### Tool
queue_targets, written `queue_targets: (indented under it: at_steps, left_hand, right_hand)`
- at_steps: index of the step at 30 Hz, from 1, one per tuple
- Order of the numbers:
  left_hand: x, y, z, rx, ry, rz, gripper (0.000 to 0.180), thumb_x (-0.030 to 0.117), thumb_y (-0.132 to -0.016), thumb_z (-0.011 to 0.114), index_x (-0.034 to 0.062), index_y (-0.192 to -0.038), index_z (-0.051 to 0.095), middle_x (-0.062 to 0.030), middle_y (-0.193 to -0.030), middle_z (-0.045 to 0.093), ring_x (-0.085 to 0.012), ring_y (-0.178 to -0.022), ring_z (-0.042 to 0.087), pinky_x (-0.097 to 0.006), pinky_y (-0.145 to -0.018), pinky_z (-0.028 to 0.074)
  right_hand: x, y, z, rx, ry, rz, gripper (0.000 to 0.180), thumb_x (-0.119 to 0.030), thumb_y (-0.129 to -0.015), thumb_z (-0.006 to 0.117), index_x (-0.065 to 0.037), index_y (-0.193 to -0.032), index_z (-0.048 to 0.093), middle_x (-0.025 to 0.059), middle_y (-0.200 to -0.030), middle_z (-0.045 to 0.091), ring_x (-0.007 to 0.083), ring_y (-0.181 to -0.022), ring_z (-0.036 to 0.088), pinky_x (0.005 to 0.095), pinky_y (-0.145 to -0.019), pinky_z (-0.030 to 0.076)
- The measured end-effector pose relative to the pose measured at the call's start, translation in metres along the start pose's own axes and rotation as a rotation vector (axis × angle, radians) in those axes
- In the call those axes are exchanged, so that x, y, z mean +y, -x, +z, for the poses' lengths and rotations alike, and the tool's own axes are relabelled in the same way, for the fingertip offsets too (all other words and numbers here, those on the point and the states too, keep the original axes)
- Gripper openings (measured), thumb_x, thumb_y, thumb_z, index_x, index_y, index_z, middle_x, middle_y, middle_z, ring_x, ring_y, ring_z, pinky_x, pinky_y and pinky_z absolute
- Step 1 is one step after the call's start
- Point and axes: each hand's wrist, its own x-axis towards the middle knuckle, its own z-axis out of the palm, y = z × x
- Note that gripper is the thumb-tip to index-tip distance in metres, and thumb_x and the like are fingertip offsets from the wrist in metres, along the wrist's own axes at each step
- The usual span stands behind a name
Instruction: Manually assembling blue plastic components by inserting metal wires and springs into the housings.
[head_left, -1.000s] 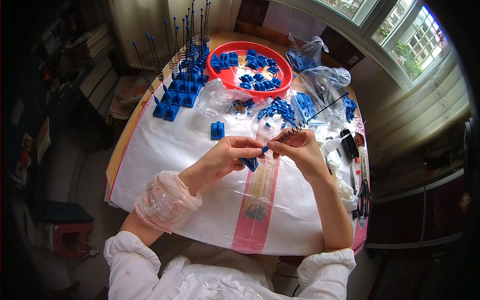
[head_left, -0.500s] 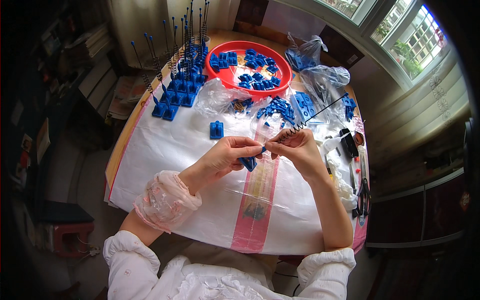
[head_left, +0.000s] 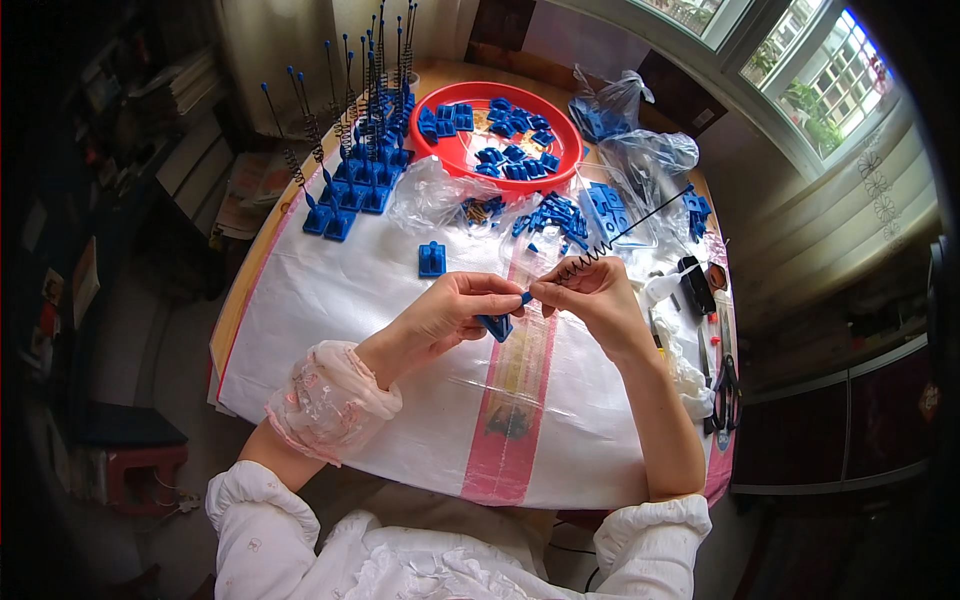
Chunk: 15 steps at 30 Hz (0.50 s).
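Above the middle of the table, my left hand (head_left: 455, 310) is closed on a blue plastic base (head_left: 497, 326), whose lower edge shows beneath the fingers. My right hand (head_left: 590, 298) pinches a black coil spring (head_left: 582, 264); its straight rod slants up to the right and ends in a small blue tip (head_left: 690, 188). The fingertips of both hands meet at the base's narrow blue stem, which covers the joint between spring and base. A single blue base (head_left: 432, 259) lies on the table just beyond my left hand.
Finished-looking spring pieces on blue bases (head_left: 360, 185) stand at the far left. A red round tray (head_left: 575, 135) holds blue parts. Loose blue pieces (head_left: 560, 218) lie on plastic beyond my hands. Scissors (head_left: 727, 390), a black case (head_left: 697, 286) and white cloth (head_left: 690, 385) line the right edge.
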Motion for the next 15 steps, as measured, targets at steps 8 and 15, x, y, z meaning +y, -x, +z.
queue_targets:
  at_steps: [8,15]
  left_hand:
    - [0.0023,0.0005,0.0027,0.01,0.024,-0.023,0.023,0.021,-0.089,0.073,0.008,-0.107,0.067,-0.0025,-0.097,0.069,-0.0096,-0.091,0.067,-0.023,-0.083,0.053]
    - [0.0027,0.0017,0.0015,-0.013,0.007,-0.009,0.025,0.02,-0.088,0.074,0.0082,-0.108,0.067,-0.0029,-0.097,0.07,-0.0106,-0.091,0.068,-0.024,-0.084,0.053]
  right_hand:
    - [-0.0016,0.0001,0.0004,-0.007,-0.016,0.009,0.013,-0.008,-0.081,0.078,0.003,-0.086,0.072,0.0066,-0.073,0.069,0.0107,-0.066,0.064,0.0231,-0.062,0.05]
    - [-0.0016,0.0001,-0.0006,0.002,-0.001,0.009,0.014,-0.009,-0.082,0.078,0.003,-0.085,0.072,0.0067,-0.073,0.069,0.0104,-0.066,0.064,0.0231,-0.062,0.05]
